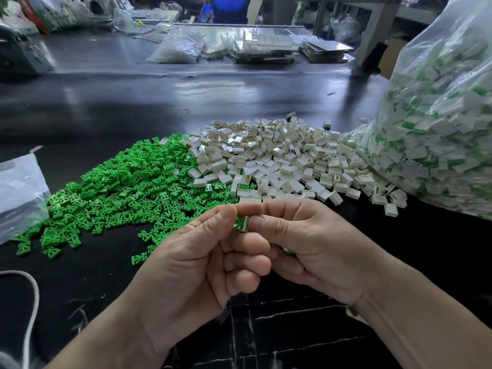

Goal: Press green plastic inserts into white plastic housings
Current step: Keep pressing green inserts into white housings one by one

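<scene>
My left hand and my right hand meet above the black table, fingertips together. Between them sits a green insert partly inside a white housing. The left thumb and forefinger pinch the green insert, and the right thumb and forefinger pinch the white housing. A bit of green also shows under the right palm. A big heap of green inserts lies on the table to the left. Just right of that heap lies a heap of white housings.
A large clear bag of assembled white-and-green parts stands at the right. A smaller clear bag lies at the left edge, a white cord below it. Plastic bags and trays clutter the far side of the table.
</scene>
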Available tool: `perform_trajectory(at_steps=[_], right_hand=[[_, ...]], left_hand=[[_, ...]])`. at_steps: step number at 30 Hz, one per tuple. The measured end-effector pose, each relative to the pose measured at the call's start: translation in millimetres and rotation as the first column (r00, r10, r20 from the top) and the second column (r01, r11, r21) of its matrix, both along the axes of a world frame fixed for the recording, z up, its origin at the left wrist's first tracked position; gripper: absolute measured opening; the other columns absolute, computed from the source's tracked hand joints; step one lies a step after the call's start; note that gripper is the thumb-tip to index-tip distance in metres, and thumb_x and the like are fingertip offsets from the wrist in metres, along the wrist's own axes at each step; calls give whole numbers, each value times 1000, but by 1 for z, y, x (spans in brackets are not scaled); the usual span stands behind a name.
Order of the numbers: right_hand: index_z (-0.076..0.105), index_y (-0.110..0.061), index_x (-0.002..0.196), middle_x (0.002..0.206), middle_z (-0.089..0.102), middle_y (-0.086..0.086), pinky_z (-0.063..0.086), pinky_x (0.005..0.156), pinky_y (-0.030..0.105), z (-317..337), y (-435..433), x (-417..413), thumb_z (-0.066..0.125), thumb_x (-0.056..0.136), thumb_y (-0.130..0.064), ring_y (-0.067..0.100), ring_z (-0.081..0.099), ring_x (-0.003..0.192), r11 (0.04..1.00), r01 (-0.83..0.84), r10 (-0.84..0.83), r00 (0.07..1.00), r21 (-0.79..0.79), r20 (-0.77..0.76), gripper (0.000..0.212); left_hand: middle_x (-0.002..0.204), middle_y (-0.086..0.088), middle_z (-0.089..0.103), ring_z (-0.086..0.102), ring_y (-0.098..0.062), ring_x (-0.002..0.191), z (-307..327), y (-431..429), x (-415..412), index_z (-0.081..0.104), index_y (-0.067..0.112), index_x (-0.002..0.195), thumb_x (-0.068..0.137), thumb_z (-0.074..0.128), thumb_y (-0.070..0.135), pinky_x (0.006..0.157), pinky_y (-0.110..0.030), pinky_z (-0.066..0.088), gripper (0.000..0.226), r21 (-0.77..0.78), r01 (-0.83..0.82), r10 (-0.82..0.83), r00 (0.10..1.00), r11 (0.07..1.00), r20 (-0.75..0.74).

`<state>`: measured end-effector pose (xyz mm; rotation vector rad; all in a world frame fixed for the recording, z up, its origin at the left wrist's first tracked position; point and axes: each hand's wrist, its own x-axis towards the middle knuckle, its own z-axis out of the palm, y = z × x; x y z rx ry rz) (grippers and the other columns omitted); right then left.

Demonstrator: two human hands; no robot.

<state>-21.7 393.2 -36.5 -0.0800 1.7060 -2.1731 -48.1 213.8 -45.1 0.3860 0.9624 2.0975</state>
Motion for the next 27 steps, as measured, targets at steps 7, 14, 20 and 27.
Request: perform_trajectory(at_steps=[7, 14, 20, 27], right_hand=[[55, 11, 119, 59, 53, -1, 23, 34, 18, 4, 1, 2, 67, 87, -27, 7, 37, 41, 1000, -19, 19, 1000, 0, 14, 51], [56, 11, 117, 62, 52, 1, 21, 35, 22, 3, -2, 1, 67, 90, -29, 9, 37, 43, 1000, -13, 13, 1000, 20, -14, 50], [52, 12, 122, 63, 53, 1, 26, 33, 17, 1, -1, 3, 64, 92, -28, 6, 40, 42, 996, -46, 44, 999, -78, -28, 51], [53, 12, 117, 63, 53, 1, 26, 33, 17, 2, -4, 3, 65, 91, -29, 5, 40, 41, 997, -45, 43, 998, -70, -35, 50]], left_hand=[[76, 1, 72, 70, -11, 65, 3, 1, 1, 74, 24, 97, 74, 78, 43, 54, -22, 56, 30, 5, 54, -54, 998, 999, 12], [69, -1, 69, 67, -12, 58, 6, 4, 7, 74, 21, 90, 63, 86, 44, 49, -23, 55, 37, 1, -33, 33, 999, 999, 26], [69, -16, 70, 71, -26, 58, 7, 4, 8, 72, 10, 101, 72, 83, 21, 45, -28, 56, 32, 94, -56, 46, 993, 994, 106], [64, -16, 69, 70, -25, 53, 8, 5, 10, 72, 11, 97, 71, 84, 21, 43, -28, 55, 31, 65, -122, 117, 990, 990, 77]])
